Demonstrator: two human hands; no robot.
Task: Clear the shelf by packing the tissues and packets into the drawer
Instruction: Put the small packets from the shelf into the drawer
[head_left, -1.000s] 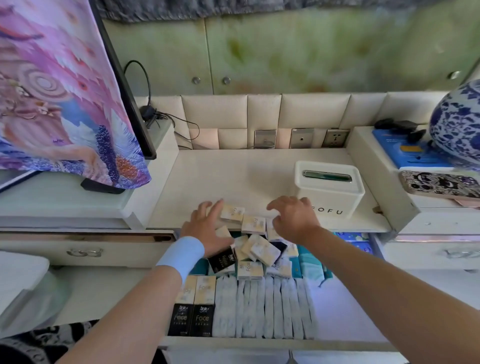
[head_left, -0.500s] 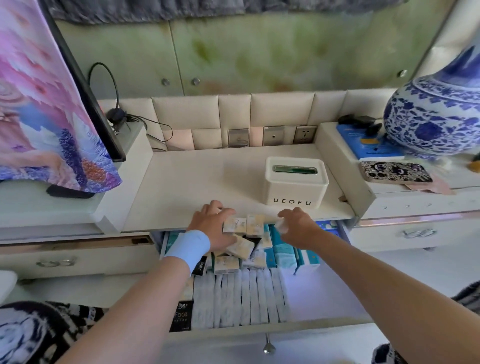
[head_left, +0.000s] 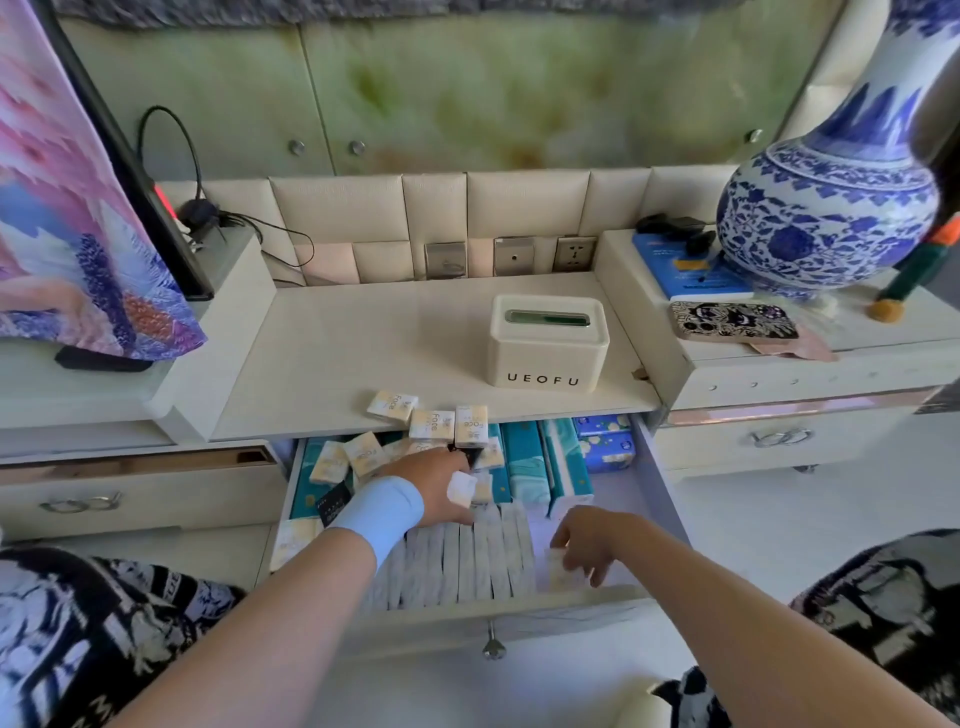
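The left hand (head_left: 439, 480), with a blue wristband (head_left: 378, 514) on it, is reaching down into the open drawer (head_left: 658, 470), fingers curled, pinching a small white packet (head_left: 461, 488) over the loose heap there. The right hand (head_left: 587, 545) is lying low at the drawer's front right corner, its fingers bent round a pale packet (head_left: 562, 574) beside the row of white tissue packs (head_left: 467, 561). Three Face packets (head_left: 431, 425) are sitting at the front edge of the shelf (head_left: 363, 353), one overhanging the drawer. The tissue box (head_left: 548, 340) is standing further back, well apart from both hands.
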